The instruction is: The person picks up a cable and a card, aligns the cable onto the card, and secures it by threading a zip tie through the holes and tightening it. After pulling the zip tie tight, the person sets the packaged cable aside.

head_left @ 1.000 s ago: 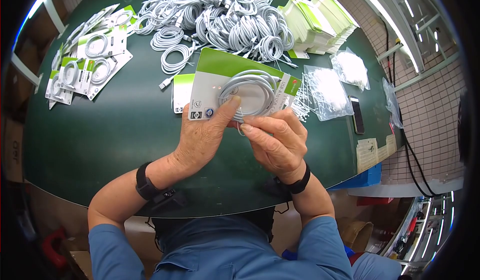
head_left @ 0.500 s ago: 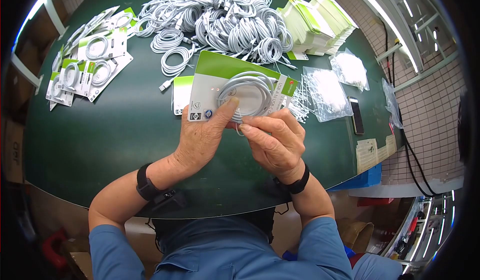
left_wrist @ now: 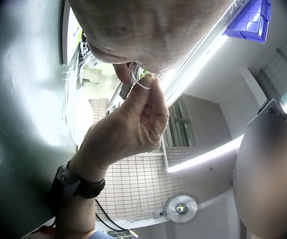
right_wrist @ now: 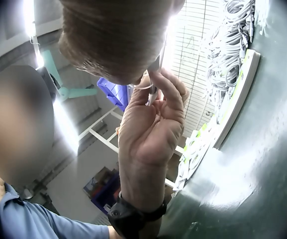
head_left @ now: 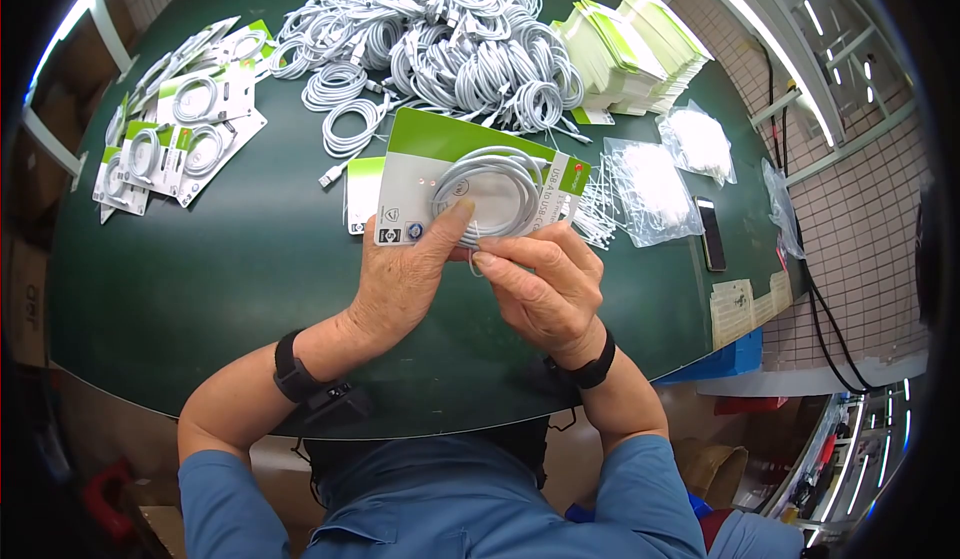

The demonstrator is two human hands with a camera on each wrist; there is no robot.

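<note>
At frame centre, the left hand (head_left: 400, 274) gripped the packaging card (head_left: 408, 174), its thumb pressing the coiled cable (head_left: 527, 187), presumably to keep both aligned. The right hand (head_left: 552, 284) pinched a thin white tie (left_wrist: 143, 86) at the cable's lower edge, apparently to secure it.

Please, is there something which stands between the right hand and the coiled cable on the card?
Nothing visible does: the right hand is already at the lower edge of the coiled cable. The left hand holds the card, its thumb beside the right fingertips, not between.
</note>
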